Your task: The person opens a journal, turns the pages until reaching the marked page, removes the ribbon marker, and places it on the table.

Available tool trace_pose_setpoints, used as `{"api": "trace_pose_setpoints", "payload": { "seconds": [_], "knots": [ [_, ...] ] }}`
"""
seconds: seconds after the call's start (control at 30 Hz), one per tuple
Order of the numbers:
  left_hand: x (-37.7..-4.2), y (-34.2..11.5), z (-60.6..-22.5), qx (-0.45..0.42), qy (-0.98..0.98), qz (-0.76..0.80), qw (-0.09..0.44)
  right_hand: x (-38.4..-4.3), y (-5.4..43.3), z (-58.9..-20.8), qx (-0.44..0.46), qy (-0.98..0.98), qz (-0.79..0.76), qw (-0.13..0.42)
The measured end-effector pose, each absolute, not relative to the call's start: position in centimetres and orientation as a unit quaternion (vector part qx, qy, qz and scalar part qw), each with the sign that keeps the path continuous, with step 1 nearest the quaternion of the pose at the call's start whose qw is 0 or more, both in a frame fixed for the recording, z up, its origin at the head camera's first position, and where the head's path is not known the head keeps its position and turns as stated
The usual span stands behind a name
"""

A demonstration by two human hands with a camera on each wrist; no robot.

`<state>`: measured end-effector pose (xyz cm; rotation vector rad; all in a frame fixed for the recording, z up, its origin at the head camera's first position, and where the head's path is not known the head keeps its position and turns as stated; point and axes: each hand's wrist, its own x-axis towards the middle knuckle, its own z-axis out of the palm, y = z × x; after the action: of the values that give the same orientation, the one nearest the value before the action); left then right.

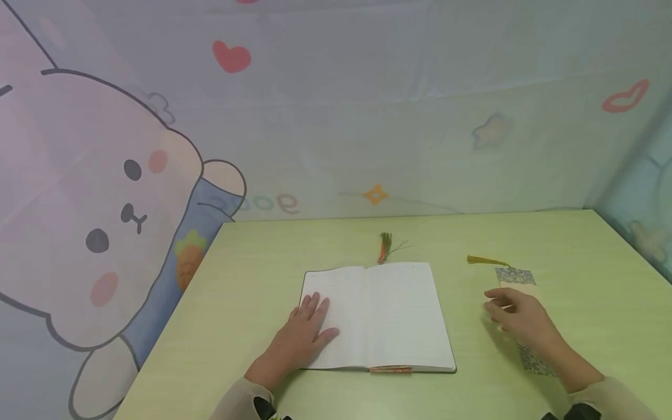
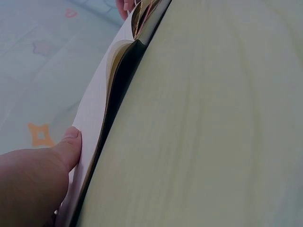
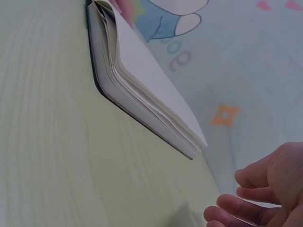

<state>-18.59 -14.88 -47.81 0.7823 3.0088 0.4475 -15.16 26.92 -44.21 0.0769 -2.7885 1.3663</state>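
An open notebook (image 1: 404,315) with blank-looking white pages and a dark cover lies on the table. My left hand (image 1: 299,343) rests on its left page with the fingers spread; in the left wrist view its thumb (image 2: 71,144) lies along the page. To the right, my right hand (image 1: 522,318) hovers over a patterned bookmark (image 1: 517,276) with a gold tassel (image 1: 485,260), hiding its middle. Those fingers are loosely curled around nothing, as the right wrist view shows. From the notebook's lower edge peeks an orange patterned strip (image 1: 391,370).
Past the notebook's top edge lies a green and orange tassel (image 1: 385,247). The pale yellow-green table (image 1: 252,280) ends at the back against a cloth backdrop (image 1: 336,116) printed with cartoon figures, which also runs along the sides.
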Motion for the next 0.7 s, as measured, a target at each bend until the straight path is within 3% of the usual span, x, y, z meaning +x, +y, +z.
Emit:
{"api": "trace_pose_setpoints", "payload": {
  "seconds": [0.7],
  "knots": [
    [-18.6,-14.7,-47.8,0.246,0.959,0.142,-0.003,-15.0,23.0,-45.4,0.169,-0.919,0.348,0.075]
  ]
}}
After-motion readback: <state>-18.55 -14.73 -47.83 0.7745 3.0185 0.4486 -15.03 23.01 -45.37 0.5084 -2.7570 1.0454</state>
